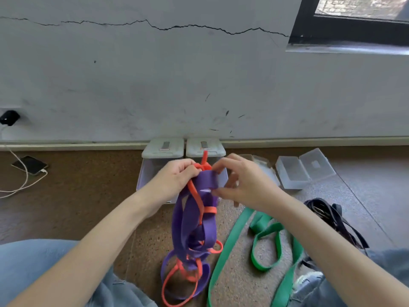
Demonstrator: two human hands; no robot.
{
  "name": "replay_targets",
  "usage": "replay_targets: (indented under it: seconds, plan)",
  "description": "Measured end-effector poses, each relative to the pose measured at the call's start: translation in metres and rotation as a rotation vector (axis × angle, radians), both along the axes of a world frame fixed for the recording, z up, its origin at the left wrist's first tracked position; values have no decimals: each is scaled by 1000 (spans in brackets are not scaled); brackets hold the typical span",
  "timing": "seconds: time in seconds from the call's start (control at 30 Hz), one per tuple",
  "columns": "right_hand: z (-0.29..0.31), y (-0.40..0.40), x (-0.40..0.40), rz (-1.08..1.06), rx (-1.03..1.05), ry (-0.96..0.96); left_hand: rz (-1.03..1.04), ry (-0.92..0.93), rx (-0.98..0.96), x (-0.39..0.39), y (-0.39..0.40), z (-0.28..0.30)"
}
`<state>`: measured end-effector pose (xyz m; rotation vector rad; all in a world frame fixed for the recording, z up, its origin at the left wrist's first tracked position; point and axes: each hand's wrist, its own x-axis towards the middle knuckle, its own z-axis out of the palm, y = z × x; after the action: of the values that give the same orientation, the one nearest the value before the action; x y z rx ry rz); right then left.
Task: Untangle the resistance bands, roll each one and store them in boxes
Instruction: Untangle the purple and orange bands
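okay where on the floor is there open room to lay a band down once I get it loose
Free floor: the brown stretch between the phone and the boxes; also the grey patch right of the open clear box. Crowded: near your right knee, where the green band and black band lie.

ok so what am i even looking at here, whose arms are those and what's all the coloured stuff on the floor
There is no machine here. One camera worn on a person's head looks down at their own bare arms. The left hand and right hand both grip the top of a tangle: a wide purple band knotted with a thin orange band, hanging down to the floor. A green band and a black band lie loose on the floor to the right. Clear plastic boxes, open, sit by the wall. At far left a phone lies on its charging cable.
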<state>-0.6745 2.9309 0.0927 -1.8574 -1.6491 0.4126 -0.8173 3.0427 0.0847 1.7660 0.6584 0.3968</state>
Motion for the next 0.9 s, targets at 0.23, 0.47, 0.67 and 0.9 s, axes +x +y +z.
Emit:
replay_targets:
  seconds: [0.23,0.47,0.67,0.9]
  plan:
    - [29,-5,4,-221,412,800,-237,189,115,9,-15,-58]
    - [37,-14,31,-415,55,605,102,-122,-258,20,15,8]
    - [23,-8,19,-162,-45,293,67,-52,11,7,11,37]
    - [5,3,-9,-28,62,89,-53,-43,0,9,4,23]
